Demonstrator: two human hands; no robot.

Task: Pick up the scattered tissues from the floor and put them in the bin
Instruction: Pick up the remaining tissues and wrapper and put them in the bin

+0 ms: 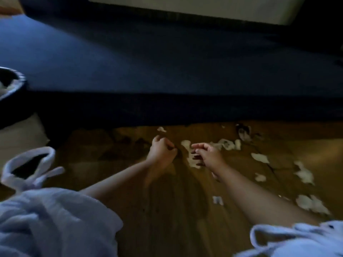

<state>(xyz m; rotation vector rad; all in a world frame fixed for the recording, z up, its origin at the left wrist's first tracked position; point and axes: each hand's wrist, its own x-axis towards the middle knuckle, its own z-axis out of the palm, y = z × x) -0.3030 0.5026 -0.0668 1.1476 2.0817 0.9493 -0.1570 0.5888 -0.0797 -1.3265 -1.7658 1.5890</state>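
Tissues (259,157) lie torn in many pieces on the wooden floor (167,210), most of them to my right and in front of me, near the edge of what I take for a dark blue bed (167,71). The nearest piece is a long strip (190,156) between my 2 hands. My left hand (161,152) is clenched, the fingers curled in. The picture is dim and blurred, so I cannot tell if a scrap is inside it. My right hand (208,154) is released, the fingers half stretched toward the strip. It is just above the strip or touching it; which of the 2, I cannot say. The bin (17,84) stands well apart, at the far left edge of my view, and something white shows inside it.

I judge that the step is to take this strip. The task is far from its end, since at least 6 pieces are on the floor. To do it well, I would put the fingertips flat on the floor and rake the strip into the palm, because thin paper on smooth wood slips away from a pinch. It tears easily, so I would gather it and not pull 1 end. It is better to collect several near pieces in 1 hand before going to the bin. My wide sleeve (55,219) hangs low and could sweep light pieces away, so I would keep the arm lifted.
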